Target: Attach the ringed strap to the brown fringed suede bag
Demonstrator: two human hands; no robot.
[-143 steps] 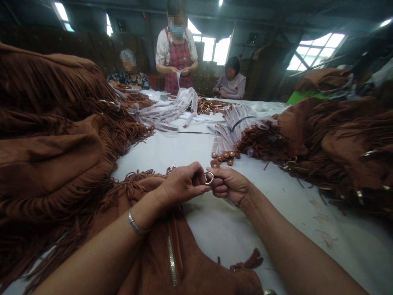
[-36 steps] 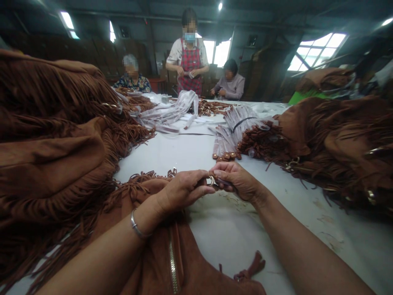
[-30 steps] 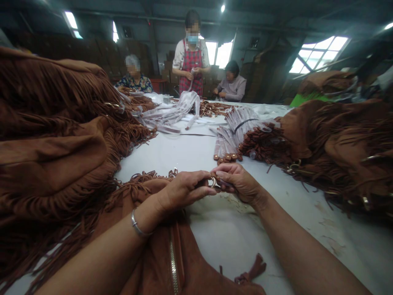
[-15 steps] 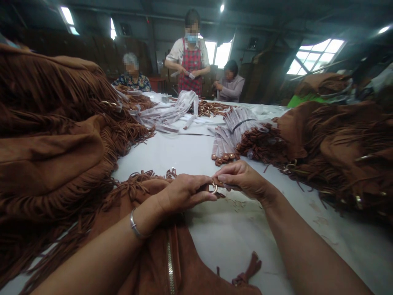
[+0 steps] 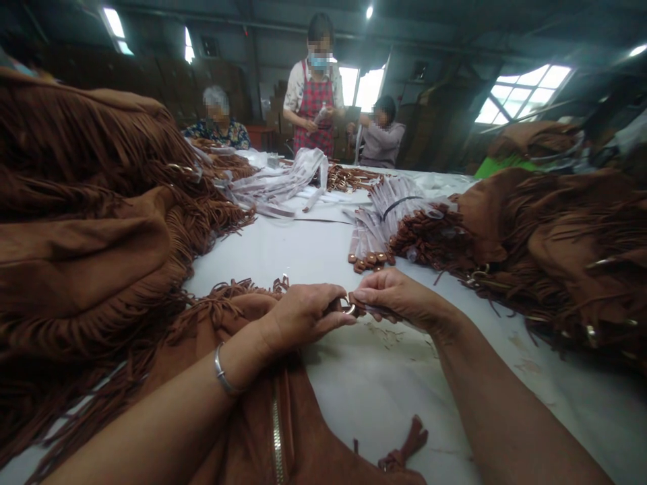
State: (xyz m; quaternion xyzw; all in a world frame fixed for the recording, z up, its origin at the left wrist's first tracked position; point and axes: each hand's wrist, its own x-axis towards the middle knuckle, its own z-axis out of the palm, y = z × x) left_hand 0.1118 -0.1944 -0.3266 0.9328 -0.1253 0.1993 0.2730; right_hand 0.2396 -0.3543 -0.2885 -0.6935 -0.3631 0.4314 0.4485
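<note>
Between finger and thumb, my left hand [image 5: 308, 311] pinches a shiny metal ring [image 5: 348, 308]. My right hand [image 5: 391, 294] grips the end of a brown leather strap [image 5: 360, 304] right at the ring; its fingers cover much of the strap, and I cannot tell whether it passes through the ring. Under my left forearm lies a brown suede bag [image 5: 253, 411] with fringe and a gold-toothed zipper [image 5: 277, 431]. A knotted brown tassel [image 5: 404, 448] sticks out from the bag's lower right side.
Fringed brown bags [image 5: 81, 263] are heaped on the left, with another heap [image 5: 566, 249] on the right. Plastic-wrapped straps [image 5: 399, 202] lie bundled ahead on the white table [image 5: 283, 249]. Across it, one person [image 5: 316, 94] stands and others sit.
Both hands stay nearly in place. My right fingers have shifted on the strap, and the ring has turned slightly. Across the table, the standing person's hands and a seated person's arm have moved.
</note>
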